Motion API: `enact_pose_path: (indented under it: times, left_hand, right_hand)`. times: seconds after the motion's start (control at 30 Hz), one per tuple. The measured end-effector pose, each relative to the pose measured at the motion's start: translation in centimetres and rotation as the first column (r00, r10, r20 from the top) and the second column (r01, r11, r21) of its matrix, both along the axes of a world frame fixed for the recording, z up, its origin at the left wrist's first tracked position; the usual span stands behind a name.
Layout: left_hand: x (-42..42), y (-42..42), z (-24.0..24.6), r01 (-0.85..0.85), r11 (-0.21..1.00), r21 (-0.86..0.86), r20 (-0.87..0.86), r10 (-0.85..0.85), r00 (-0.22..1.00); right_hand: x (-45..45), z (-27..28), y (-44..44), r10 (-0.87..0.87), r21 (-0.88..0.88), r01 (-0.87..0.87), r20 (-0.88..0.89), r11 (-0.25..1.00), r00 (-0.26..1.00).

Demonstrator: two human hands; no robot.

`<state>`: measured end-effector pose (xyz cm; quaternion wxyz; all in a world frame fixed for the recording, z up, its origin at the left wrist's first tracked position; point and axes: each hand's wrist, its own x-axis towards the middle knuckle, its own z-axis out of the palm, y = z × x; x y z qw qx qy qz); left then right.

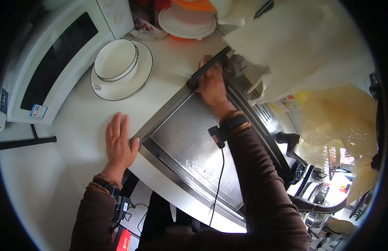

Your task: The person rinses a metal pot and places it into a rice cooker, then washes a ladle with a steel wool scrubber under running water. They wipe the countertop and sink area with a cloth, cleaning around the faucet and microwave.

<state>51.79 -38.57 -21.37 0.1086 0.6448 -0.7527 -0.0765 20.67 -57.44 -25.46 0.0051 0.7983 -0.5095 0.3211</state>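
Note:
My left hand (120,141) lies flat on the white countertop (84,125), fingers together and thumb spread. Its thumb rests at the near-left corner of a stainless-steel sink unit (194,150), whose flat panel is wet with droplets. At the unit's far corner my right hand (212,83) reaches under a raised black bar (209,67). That bar crosses in front of my fingers, so I cannot tell whether they grip anything. A metal fitting (236,66), perhaps a tap, stands just beyond this hand.
Left of the unit stand stacked white bowls (115,59) on plates (143,75), beside a white microwave oven (59,59). A white lidded container (187,22) is at the back. Pale cloth (300,50) and yellowish mesh (331,125) hang at right. A cable (219,182) trails from my right wrist.

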Motion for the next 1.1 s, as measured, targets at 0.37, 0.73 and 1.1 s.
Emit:
enact_pose_path:
  times: [0.37,0.73,1.1]
  left_hand:
    - [0.1,0.0,-0.2,-0.027,1.0,-0.009,0.009,0.027,1.0]
    - [0.6,0.3,-0.8,0.009,0.995,-0.101,-0.05,-0.014,0.999]
    - [1.0,0.3,-2.4,-0.064,0.992,-0.106,-0.119,0.051,0.992]
  right_hand:
    - [-0.3,-0.9,1.0,-0.055,-0.031,0.048,-0.3,0.998,0.952]
    - [-0.5,0.1,0.6,0.051,0.053,-0.037,-0.296,0.998,0.954]
    - [0.3,-0.9,0.8,0.045,-0.047,-0.054,-0.188,0.997,0.981]
